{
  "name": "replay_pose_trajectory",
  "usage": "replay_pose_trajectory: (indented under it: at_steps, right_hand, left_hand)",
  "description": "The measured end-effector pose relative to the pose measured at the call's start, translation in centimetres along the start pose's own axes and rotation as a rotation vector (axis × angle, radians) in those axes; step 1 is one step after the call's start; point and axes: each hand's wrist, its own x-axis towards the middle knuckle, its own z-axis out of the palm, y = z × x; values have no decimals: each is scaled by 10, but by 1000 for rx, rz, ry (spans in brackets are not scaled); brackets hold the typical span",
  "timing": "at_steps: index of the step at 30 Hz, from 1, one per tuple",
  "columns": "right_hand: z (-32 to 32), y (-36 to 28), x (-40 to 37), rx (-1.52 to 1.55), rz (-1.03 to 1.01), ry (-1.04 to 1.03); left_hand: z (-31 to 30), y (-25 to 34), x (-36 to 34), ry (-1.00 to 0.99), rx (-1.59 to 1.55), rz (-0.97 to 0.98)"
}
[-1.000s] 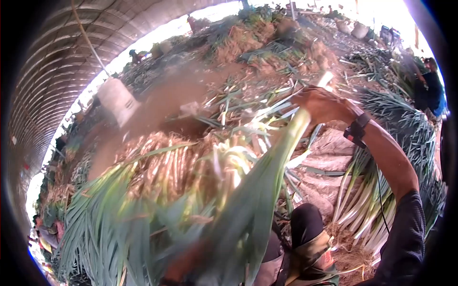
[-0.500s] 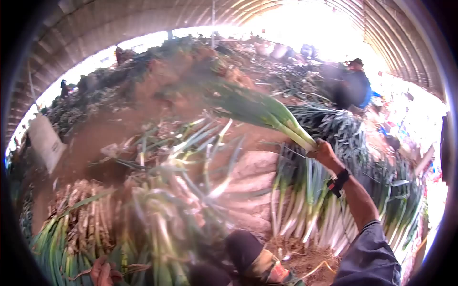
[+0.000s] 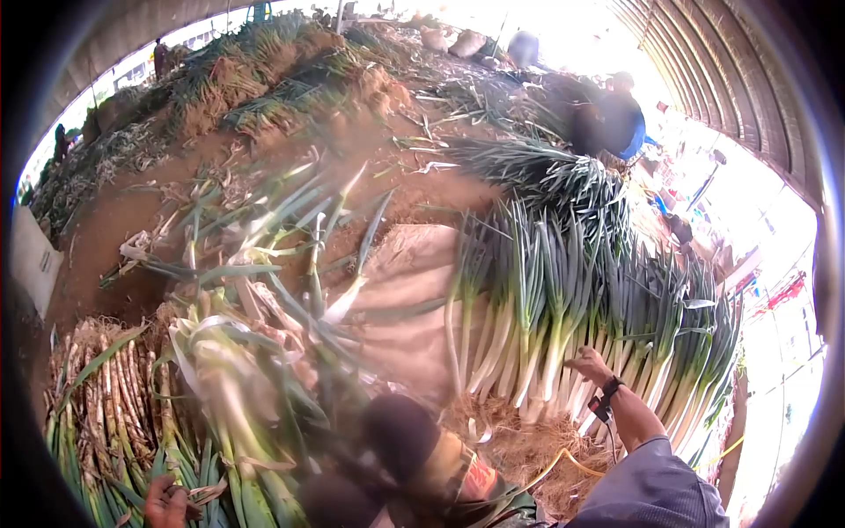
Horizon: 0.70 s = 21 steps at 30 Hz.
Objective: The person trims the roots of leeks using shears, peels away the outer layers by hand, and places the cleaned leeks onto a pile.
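My right hand, with a black band on the wrist, is over the white stalks of a neat row of long green onions. Its fingers reach out to the left, touching or just above one stalk; no onion is lifted in it. At the lower left my left hand has curled fingers beside a dry leaf and green tops. Whatever it holds is hidden. Close by lie unpeeled green onions with brown outer skins. Between the hands is a blurred heap of loose green onions and stripped leaves.
My dark knees are at the bottom middle. A yellow hose crosses the soil and roots near my right forearm. A pale sheet lies mid-ground. Another person sits at the back right. Onion piles stand behind.
My right hand has come down from holding green onions in the air to the row on the right. Those onions are no longer raised. The view has tilted down and turned right.
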Motion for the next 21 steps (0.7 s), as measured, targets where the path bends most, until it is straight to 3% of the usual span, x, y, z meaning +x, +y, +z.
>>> replay_pose_trajectory:
  at_steps: [4,6,7,8,9,10,11,14,15,16,20,21]
  right_hand:
    - [16,-20,-2,3,-169,-77]
    - [50,-15,51,49,-470,-195]
    - [54,-54,24,271,-484,-299]
    - [67,-89,9,283,-419,-259]
    - [79,-118,4,112,-543,-234]
    - [103,-144,3,54,-693,-200]
    - [123,-168,-1,146,-800,-310]
    - [123,-282,-112,5,-1064,-358]
    - [125,-307,-139,-30,-1067,-420]
    - [126,-327,-165,-69,-1064,-472]
    - [156,-371,-226,48,-1583,-647]
    - [163,-382,-242,90,-1596,-759]
  left_hand:
    - [2,3,10,-19,574,35]
    - [13,24,13,-124,643,-224]
    - [29,-21,38,-21,-85,178]
    - [23,-72,48,-29,-56,63]
    - [30,-80,52,47,100,110]
    - [36,-49,38,46,150,99]
    - [42,-67,45,63,208,194]
    - [55,-78,55,115,462,398]
    - [60,-76,54,125,495,394]
    - [64,-73,55,128,523,398]
    - [88,-68,63,133,658,417]
    - [95,-70,68,91,709,353]
